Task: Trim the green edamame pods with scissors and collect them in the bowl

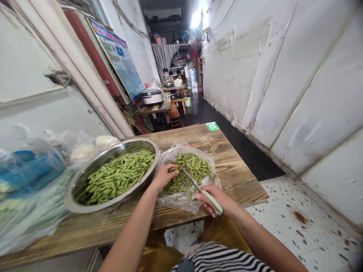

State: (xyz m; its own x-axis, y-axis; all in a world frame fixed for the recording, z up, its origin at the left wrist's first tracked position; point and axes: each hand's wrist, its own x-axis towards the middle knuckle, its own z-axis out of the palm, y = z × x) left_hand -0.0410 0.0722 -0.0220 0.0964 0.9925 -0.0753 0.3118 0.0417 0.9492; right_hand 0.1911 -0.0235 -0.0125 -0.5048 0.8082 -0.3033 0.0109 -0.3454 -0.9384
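Green bean pods [195, 164] lie in an open clear plastic bag [185, 207] on the wooden table. My left hand [166, 176] is at the bag's left side, thumb and fingers pinched around a pod near the scissor tips. In my right hand [211, 198] are scissors [214, 203] with pale green handles, their blades pointing up and left over the pods. Left of the bag stands a large steel bowl [69, 194] holding many green pods [119, 175].
The wooden table [241, 181] bears a green QR-code card [212, 126] at its far edge. Plastic bags [31, 181] lie at the left. Farther back are a rice cooker [152, 96] on another table and a seated person [166, 77]. A wall rises at right.
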